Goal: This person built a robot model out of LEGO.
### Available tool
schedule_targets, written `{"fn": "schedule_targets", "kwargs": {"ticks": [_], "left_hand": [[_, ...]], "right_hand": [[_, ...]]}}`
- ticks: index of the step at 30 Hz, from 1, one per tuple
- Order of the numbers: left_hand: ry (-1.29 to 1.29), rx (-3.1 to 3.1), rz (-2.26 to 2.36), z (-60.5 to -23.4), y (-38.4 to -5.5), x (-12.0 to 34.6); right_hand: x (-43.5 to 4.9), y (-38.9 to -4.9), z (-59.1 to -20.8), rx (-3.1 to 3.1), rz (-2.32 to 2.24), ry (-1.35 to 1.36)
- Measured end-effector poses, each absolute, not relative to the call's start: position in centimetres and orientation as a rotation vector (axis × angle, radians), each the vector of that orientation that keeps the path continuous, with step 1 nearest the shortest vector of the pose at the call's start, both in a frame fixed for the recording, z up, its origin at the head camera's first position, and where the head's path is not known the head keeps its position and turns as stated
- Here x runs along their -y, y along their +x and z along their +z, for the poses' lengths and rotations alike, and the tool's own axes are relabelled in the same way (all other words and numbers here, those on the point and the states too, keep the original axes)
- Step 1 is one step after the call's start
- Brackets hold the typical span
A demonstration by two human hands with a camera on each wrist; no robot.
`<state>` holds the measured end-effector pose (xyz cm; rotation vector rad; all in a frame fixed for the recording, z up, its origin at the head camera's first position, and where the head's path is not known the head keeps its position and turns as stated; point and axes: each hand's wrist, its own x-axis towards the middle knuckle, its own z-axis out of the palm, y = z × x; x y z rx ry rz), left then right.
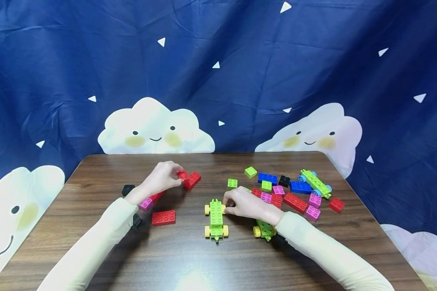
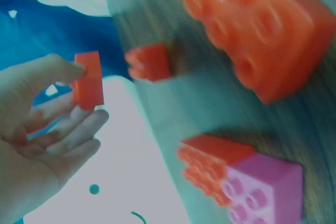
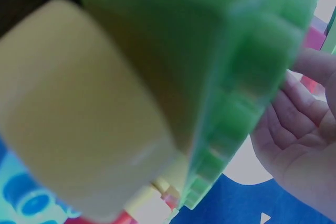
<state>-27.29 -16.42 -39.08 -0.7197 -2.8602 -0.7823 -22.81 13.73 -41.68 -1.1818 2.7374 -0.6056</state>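
My left hand [image 1: 164,176] pinches a small red brick [image 2: 89,82] between thumb and fingers, above the table's far left part. Just beyond it lies another red brick [image 1: 194,180]. In the head view my right hand [image 1: 245,202] has its fingers curled at the yellow front wheel [image 1: 223,209] of a green toy car base [image 1: 216,218], which stands on its wheels. A second green car base [image 1: 266,229] lies partly under the right wrist. Close up in the right wrist view, its green body [image 3: 220,93] and yellow wheel [image 3: 79,114] hide the right fingertips.
A red brick [image 1: 164,218], a pink brick [image 1: 145,204] and black pieces [image 1: 128,189] lie around the left forearm. Several blue, lime, pink and red bricks [image 1: 295,202] spread over the right side, beside a blue-wheeled green car base [image 1: 315,182]. A blue cloth [image 1: 236,81] hangs behind.
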Motion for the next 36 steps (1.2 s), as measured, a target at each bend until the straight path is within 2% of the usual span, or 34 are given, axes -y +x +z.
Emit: {"fn": "schedule_targets", "kwargs": {"ticks": [9, 23, 36], "left_hand": [[-0.909, 2.841, -0.972, -37.9, -24.5, 13.8], [-1.251, 2.771, -1.075, -38.8, -21.6, 10.3], [-1.229, 2.773, -1.075, -39.2, -21.5, 9.8]], "right_hand": [[-13.8, -22.9, -41.9, -2.724, -0.62, -1.174], [-13.8, -23.1, -41.9, -2.709, -0.629, -1.157], [-13.7, -23.0, -41.7, -2.714, -0.623, -1.171]]}}
